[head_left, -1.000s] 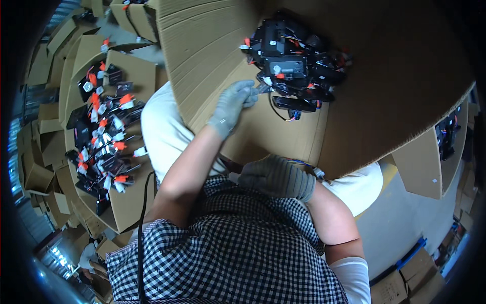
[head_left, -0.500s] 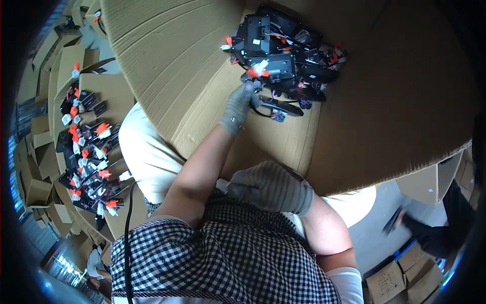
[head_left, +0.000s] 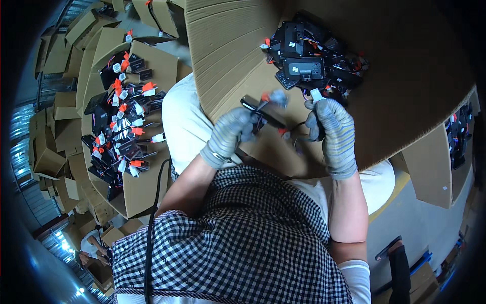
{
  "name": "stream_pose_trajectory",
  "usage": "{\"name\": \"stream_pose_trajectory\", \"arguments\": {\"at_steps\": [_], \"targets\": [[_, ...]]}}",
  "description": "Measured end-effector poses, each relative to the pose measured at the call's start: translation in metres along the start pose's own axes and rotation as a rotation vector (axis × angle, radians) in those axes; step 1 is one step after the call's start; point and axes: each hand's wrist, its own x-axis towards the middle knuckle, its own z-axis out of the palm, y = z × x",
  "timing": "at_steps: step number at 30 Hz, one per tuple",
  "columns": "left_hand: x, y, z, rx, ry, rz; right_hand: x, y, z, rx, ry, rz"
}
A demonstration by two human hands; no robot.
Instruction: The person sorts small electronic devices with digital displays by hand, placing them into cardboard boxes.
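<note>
My left hand (head_left: 228,136), in a grey striped glove, is closed on a black electronic module (head_left: 271,115) with wires. An orange-and-white plug beside it is smeared by motion. Across from it, my gloved right hand (head_left: 335,134) is closed, with a white connector (head_left: 316,95) showing at its fingertips; a dark part and thin wires show by its palm. Both hands are over a large open cardboard box (head_left: 228,50) between my legs. Deeper inside lies a pile of black modules (head_left: 304,67) with coloured wires and plugs.
To the left, another carton (head_left: 149,190) holds many black modules with orange and white plugs (head_left: 121,109). A carton (head_left: 425,169) on the right has similar parts. Cardboard boxes (head_left: 61,121) crowd the far left. People are partly visible at the lower left and lower right.
My left hand has drawn back from the pile with a module. My right hand has risen from my lap into the box and now grips a connector. The view has shifted.
</note>
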Motion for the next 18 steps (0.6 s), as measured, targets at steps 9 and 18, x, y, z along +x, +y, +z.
{"name": "stream_pose_trajectory", "arguments": {"at_steps": [9, 18], "targets": [[-0.018, 0.030, 0.026, 0.301, -0.057, 0.196, 0.001, 0.009, 0.003, -0.267, -0.242, 0.003], [-0.023, 0.033, 0.030, 0.656, -0.072, 0.053, 0.004, 0.019, -0.004, -0.584, -0.393, -0.330]]}}
